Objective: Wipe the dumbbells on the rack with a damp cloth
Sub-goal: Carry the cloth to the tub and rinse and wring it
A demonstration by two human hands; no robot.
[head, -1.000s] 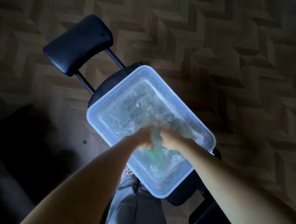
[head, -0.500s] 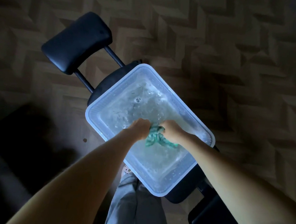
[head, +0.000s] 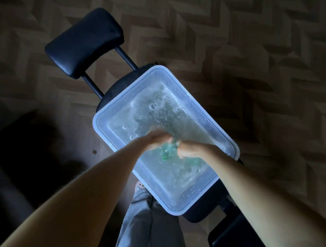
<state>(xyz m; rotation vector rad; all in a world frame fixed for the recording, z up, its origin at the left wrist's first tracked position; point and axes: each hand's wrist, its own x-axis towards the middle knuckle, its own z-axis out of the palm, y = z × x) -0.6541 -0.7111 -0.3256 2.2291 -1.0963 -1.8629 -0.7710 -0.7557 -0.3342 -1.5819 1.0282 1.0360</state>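
The left hand (head: 155, 141) and the right hand (head: 189, 150) meet over the middle of a translucent plastic tub (head: 101, 127), with a green cloth (head: 167, 152) between them. The right hand is clenched on the cloth: its fingers curl inward and the fabric bunches against its knuckles. The left hand lies against the upper left side of the cloth, but its fingers are blurred, so the pictures do not show whether it grasps the fabric or only presses on it. The cloth sits low in the tub, at or partly below the surface of the water (head: 157, 114), roughly midway along the tub's length. The water is cloudy and carries bubbles, most of them toward the far end. Both bare forearms reach in from the bottom corners of the view. The tub is rectangular with rounded corners, lies diagonally, and rests on the black padded seat of a bench (head: 117, 88). Two dark bars (head: 125, 55) run from the seat's far end to a separate black pad (head: 84, 42). A grey trouser leg (head: 146, 224) stands just beside the near left edge of the tub. The bench stands on a wooden floor (head: 260, 58) with a herringbone pattern.
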